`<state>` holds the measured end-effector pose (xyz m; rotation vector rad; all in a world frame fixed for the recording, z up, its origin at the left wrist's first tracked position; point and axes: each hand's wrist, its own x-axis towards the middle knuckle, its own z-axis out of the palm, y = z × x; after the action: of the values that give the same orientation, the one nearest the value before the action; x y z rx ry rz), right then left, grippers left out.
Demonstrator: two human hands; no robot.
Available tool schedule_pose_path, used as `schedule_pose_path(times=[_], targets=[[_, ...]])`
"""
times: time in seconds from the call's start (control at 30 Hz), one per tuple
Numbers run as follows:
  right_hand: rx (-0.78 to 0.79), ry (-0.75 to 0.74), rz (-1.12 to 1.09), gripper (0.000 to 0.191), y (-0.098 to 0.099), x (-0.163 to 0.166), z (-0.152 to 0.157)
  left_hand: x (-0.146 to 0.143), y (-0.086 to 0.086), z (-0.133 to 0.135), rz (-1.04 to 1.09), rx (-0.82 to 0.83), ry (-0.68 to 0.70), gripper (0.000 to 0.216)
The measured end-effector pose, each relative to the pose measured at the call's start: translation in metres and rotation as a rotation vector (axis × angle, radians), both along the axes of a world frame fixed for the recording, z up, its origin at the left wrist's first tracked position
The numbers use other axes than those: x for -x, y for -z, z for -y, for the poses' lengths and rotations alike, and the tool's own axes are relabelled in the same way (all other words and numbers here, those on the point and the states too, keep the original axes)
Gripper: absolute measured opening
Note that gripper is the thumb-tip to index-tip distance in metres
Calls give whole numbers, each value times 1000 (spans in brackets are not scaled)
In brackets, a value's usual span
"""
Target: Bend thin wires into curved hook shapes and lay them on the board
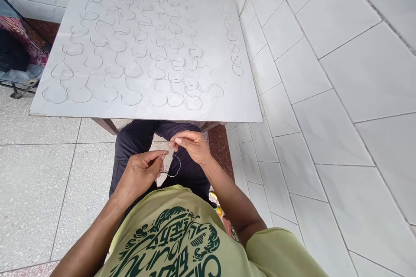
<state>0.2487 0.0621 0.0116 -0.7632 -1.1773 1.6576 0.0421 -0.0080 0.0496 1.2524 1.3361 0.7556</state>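
Between my hands, over my lap, is a thin pale wire (179, 165) bent into an open loop. My left hand (144, 168) is closed, pinching the wire between thumb and fingers. My right hand (192, 145) pinches the wire's upper end, a little above and to the right of the left. The loop hangs below and to the right of my left fingertips. In front of me, many curved wire pieces (131, 103) lie in rows on a white tabletop (224, 104).
A column of linked wire rings (234, 47) lies near the table's right edge. White wall tiles (292, 138) rise close by on the right. A folding chair (22, 65) with dark and patterned cloth stands at the left. A wooden table leg (105, 126) shows below the front edge.
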Motion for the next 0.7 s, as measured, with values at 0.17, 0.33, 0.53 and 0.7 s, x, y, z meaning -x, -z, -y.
schedule_pose_path(times=[0.17,0.33,0.53,0.7], targets=[[24,-55,149,31,-8,-5,8,-7,1,-1,-74,-124,-192,35],[-7,-26,399,30,-14,4,31,-8,3,-3,-157,-181,-224,32],[-157,-43,491,33,-19,7,36,-3,2,-4,-32,-15,4,29],[-142,-110,511,31,-23,0,30,0,7,-7,126,73,-55,32]])
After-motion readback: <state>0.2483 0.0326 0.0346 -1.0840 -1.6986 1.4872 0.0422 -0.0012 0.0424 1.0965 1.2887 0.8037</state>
